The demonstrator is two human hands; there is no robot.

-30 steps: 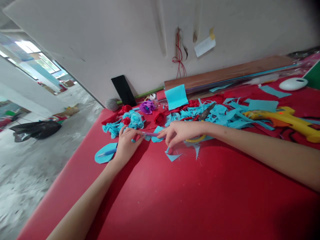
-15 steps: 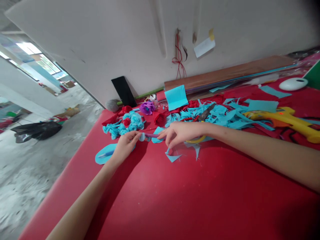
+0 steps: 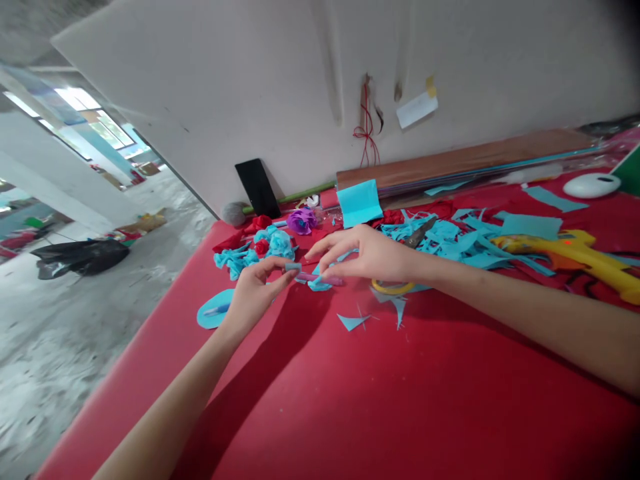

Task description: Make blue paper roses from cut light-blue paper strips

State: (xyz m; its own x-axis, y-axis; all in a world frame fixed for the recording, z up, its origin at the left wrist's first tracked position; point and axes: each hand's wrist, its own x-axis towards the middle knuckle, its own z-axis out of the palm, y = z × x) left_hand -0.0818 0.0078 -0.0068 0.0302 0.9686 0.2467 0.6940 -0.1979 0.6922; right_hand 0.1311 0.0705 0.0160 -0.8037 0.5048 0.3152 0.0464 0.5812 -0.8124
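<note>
My left hand [image 3: 257, 287] is closed, pinching a small light-blue paper piece [image 3: 293, 267] between thumb and fingertips. Just to its right, a pinkish-purple stick [image 3: 327, 280] shows beneath my right hand [image 3: 367, 257], with a blue paper petal [image 3: 319, 285] around or beside it. The right fingers are apart and curved above the stick; the thumb tip is close to the petal, and whether it touches is unclear. Left of my left hand, a blue pen [image 3: 217, 310] lies on a rounded blue paper [image 3: 207, 320]. Scissors with a yellow handle [image 3: 393, 288] lie partly behind my right wrist.
Blue paper scraps [image 3: 353, 322] and a heap of blue strips [image 3: 457, 243] lie on the red table [image 3: 350, 400]. Blue paper flowers [image 3: 277, 243], a purple flower [image 3: 301, 221], a yellow glue gun [image 3: 575, 250] and a white mouse [image 3: 591, 185] sit toward the back. A white wall panel [image 3: 250, 87] rises behind.
My right hand has lifted off the blue scrap at the front and moved up beside my left hand, its fingers spreading. The left hand keeps its pinch. The whole view has shifted slightly.
</note>
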